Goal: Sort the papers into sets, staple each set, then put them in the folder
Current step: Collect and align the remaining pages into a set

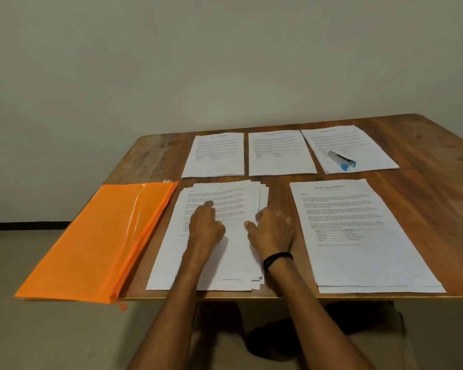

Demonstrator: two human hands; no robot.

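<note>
Your left hand (206, 227) and right hand (271, 232) are lying flat-fingered on the six-o'clock stack (225, 263) — clinging sheets are likely risking a mis-sorted set.

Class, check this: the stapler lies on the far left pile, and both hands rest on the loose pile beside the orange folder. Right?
No: the head view shows the stapler on the far right pile. The left hand and right hand do rest on the loose pile beside the orange folder.
</note>
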